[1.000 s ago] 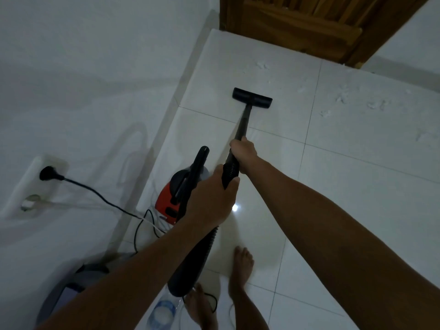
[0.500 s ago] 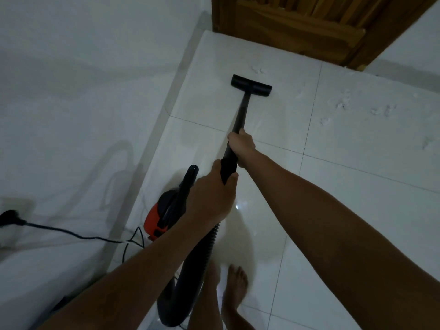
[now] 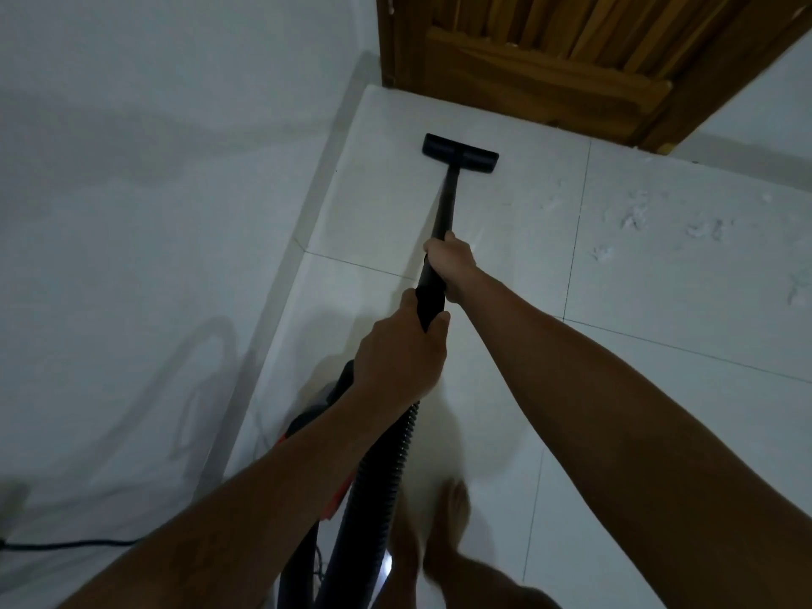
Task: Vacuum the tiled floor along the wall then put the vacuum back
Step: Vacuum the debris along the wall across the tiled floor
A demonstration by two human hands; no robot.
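Both hands grip the black vacuum wand [image 3: 444, 213], the right hand [image 3: 450, 263] ahead of the left hand [image 3: 402, 353], with its floor nozzle [image 3: 460, 153] flat on the tiled floor [image 3: 659, 410] near the wall [image 3: 154, 191], mid-sweep; next, I judge, steer toward the white crumbs [image 3: 632, 217].

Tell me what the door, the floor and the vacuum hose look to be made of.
Door: wood, brown with visible grain and slats, seemingly varnished.
Floor: large white glazed tiles, likely ceramic; dark grout lines and a glossy reflection show.
Vacuum hose: black ribbed tube, probably flexible plastic, matte; the left hand grips its upper end.
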